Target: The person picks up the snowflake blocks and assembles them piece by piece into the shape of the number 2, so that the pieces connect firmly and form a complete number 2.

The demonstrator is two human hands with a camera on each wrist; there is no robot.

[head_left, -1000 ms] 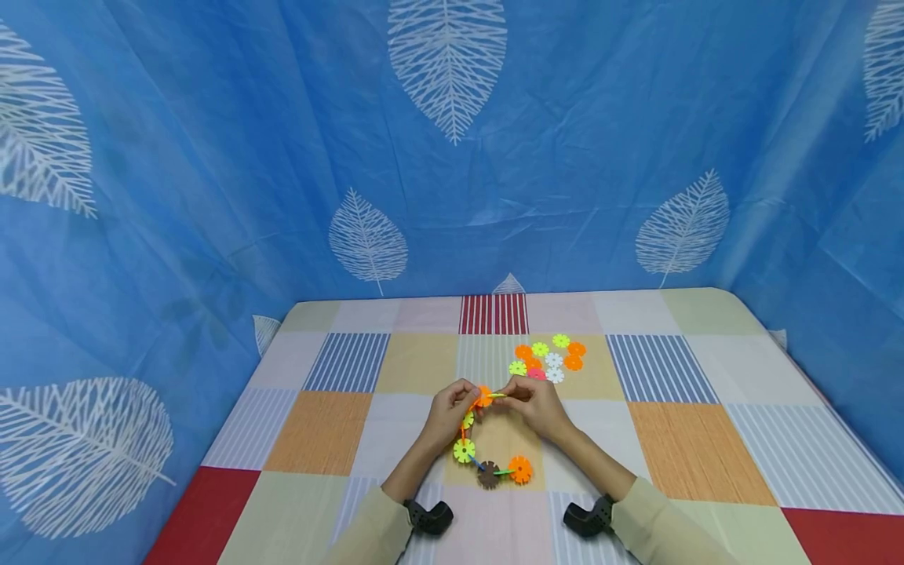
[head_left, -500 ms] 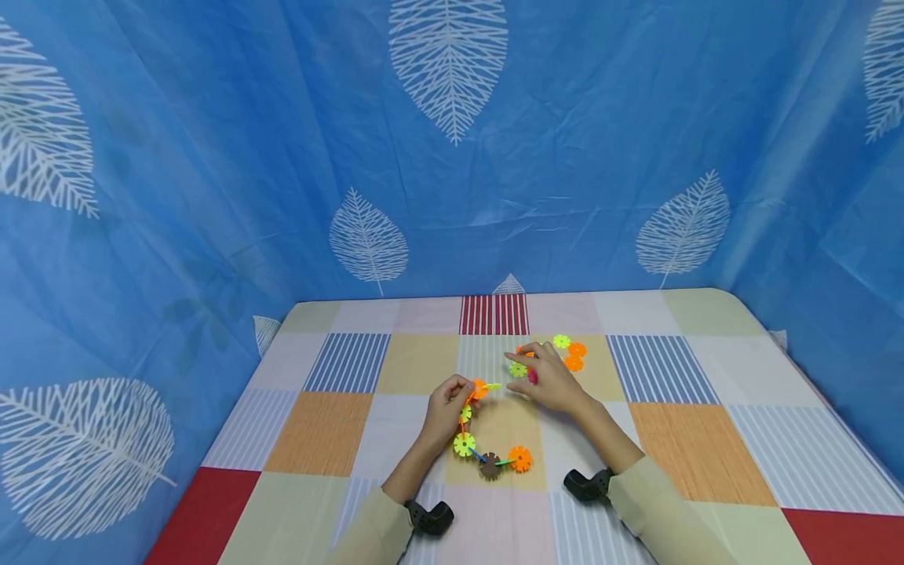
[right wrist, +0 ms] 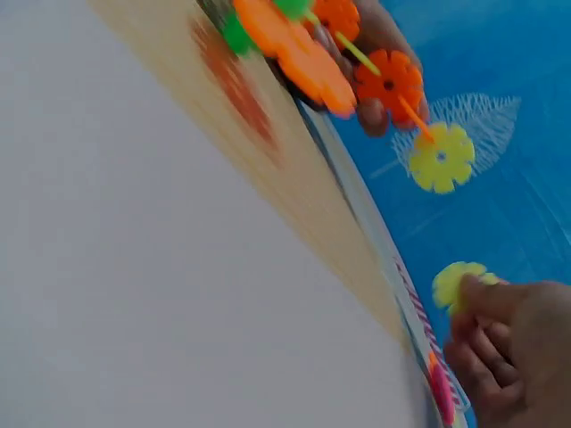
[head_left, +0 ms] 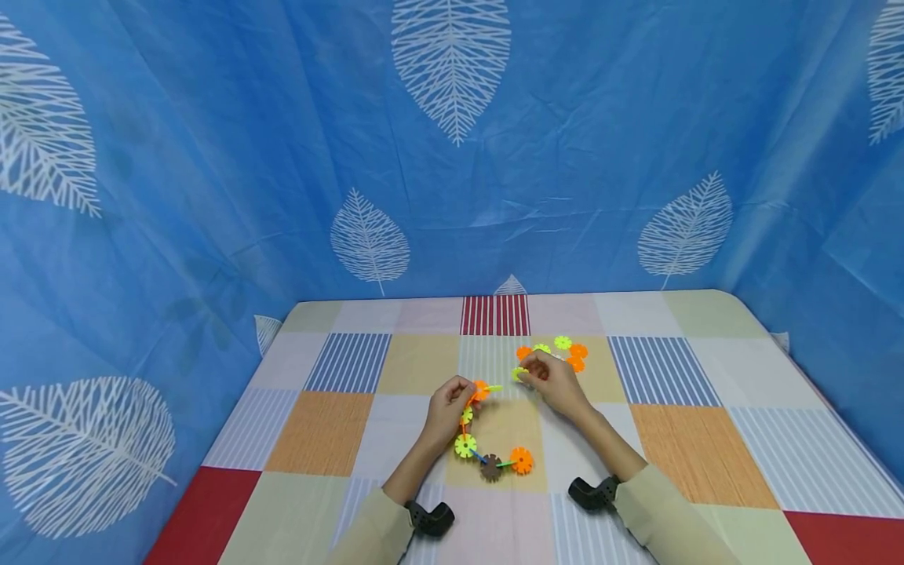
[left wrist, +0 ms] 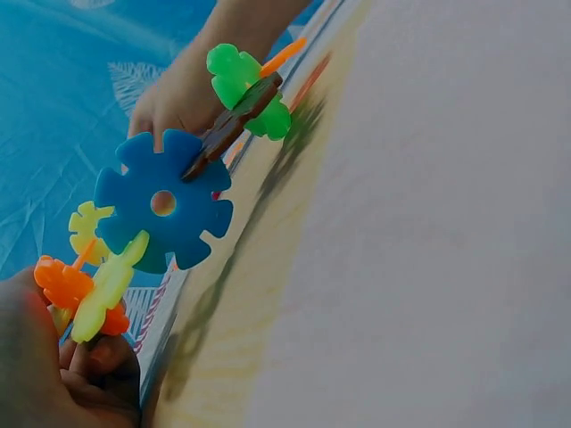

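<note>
A curved chain of slotted flower-shaped plastic discs hangs from my left hand (head_left: pixel 446 410), which pinches it near an orange disc (head_left: pixel 482 391). Down the chain come a yellow-green disc (head_left: pixel 465 446), a brown disc (head_left: pixel 490 468) and an orange end disc (head_left: pixel 522 461). In the left wrist view a blue disc (left wrist: pixel 134 201) faces the camera, slotted into the brown one. My right hand (head_left: pixel 558 384) pinches a loose yellow disc (right wrist: pixel 457 283) between thumb and finger. It is apart from the chain's upper yellow end disc (right wrist: pixel 443 160).
Loose discs lie on the table beyond my right hand: orange ones (head_left: pixel 577 363), a yellow-green one (head_left: pixel 563 342), others partly hidden by the hand. A pink disc (right wrist: pixel 440 388) shows in the right wrist view. A blue leaf-print curtain (head_left: pixel 565 157) hangs behind the patchwork-covered table (head_left: pixel 410 314).
My right hand has let go of the chain's upper end, reached out to the loose discs and picked up a yellow one. My left hand keeps holding the chain, nearly still.
</note>
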